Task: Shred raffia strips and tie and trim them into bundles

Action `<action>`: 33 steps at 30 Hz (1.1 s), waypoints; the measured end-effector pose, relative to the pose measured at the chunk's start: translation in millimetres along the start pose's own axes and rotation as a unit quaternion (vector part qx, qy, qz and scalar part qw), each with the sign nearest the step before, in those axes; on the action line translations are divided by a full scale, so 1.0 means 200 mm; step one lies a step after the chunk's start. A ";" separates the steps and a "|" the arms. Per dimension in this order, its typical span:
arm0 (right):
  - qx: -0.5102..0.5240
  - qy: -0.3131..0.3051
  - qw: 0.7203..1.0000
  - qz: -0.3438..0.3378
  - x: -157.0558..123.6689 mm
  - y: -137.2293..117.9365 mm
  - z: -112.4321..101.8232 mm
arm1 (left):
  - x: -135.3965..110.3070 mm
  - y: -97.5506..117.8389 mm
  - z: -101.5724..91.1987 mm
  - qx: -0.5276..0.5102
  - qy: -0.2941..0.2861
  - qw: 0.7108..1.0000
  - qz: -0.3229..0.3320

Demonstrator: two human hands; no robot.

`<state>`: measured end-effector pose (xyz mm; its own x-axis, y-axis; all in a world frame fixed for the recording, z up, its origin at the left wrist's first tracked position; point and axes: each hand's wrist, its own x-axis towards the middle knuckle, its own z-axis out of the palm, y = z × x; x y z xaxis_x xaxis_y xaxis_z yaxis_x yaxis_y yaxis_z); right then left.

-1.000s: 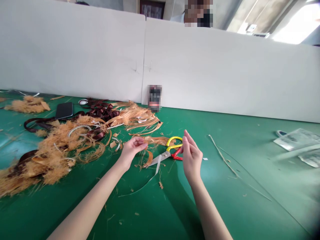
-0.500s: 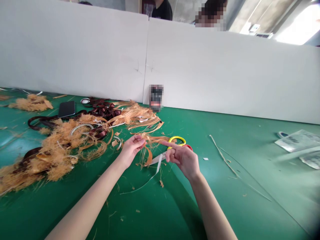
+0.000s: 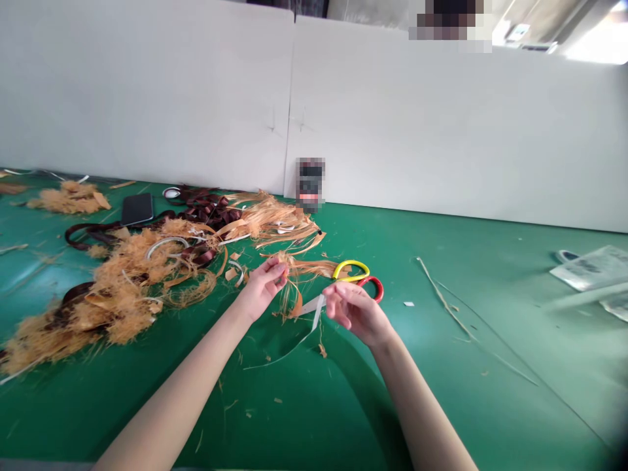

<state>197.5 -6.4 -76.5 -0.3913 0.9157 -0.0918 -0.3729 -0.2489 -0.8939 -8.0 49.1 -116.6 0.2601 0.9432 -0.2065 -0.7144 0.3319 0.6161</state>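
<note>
My left hand (image 3: 265,288) is closed in a pinch on a tuft of tan raffia-like fibre (image 3: 285,260). Its loose strands (image 3: 314,267) trail right toward the scissors, and a curled flat strip (image 3: 297,302) hangs below. My right hand (image 3: 357,311) hovers by the scissors, fingers loosely bent and apart, with nothing visible in them. The scissors (image 3: 351,263) have one yellow and one red handle loop; their blades point left and are partly hidden by my right hand. A white strip (image 3: 318,313) crosses the blades near my right fingertips.
On the green table (image 3: 275,432), a heap of frayed tan fibre (image 3: 122,281) and dark brown ribbon (image 3: 210,209) spreads on the left, beside a black phone (image 3: 137,208). White panels (image 3: 441,118) stand behind. Thin strands (image 3: 444,301) and a clear plastic bag (image 3: 589,267) lie right.
My right hand has drawn back slightly from the fibre; its outstretched index finger is now bent, showing more of the red loop. My left hand keeps its pinch. The view has shifted slightly.
</note>
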 end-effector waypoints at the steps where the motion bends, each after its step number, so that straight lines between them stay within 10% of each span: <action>1: 0.020 0.012 1.000 -0.014 0.00 0.00 0.00 | 0.00 0.00 0.00 0.000 -0.001 1.000 -0.004; 8: 0.111 0.107 0.981 -0.121 0.02 -0.01 0.01 | -0.02 0.01 0.02 -0.009 -0.004 1.000 -0.021; 12: -0.065 0.210 0.952 -0.213 0.03 0.02 0.00 | -0.02 0.02 0.02 -0.001 -0.008 1.000 -0.028; 14: -0.261 0.257 0.896 -0.251 0.03 0.04 -0.02 | -0.02 0.02 0.01 0.011 -0.014 0.999 -0.031; 19: -0.614 0.328 0.656 -0.292 0.02 0.08 -0.07 | -0.02 0.01 0.01 0.041 -0.032 0.998 -0.035; 23: -0.668 0.375 0.571 -0.294 0.02 0.08 -0.12 | -0.02 0.00 0.00 0.051 -0.036 0.998 -0.030; 27: -0.678 0.390 0.570 -0.251 0.03 0.07 -0.13 | -0.02 0.00 0.01 0.072 -0.043 0.996 -0.033; 33: -0.527 0.414 0.723 -0.166 0.02 0.05 -0.13 | -0.03 0.01 0.02 0.088 -0.044 0.994 -0.038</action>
<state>214.2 2.4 -97.7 0.3741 0.8529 0.3642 0.6886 0.0075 -0.7251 -8.4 43.7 -111.0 0.3698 0.9085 -0.1946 -0.5672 0.3867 0.7271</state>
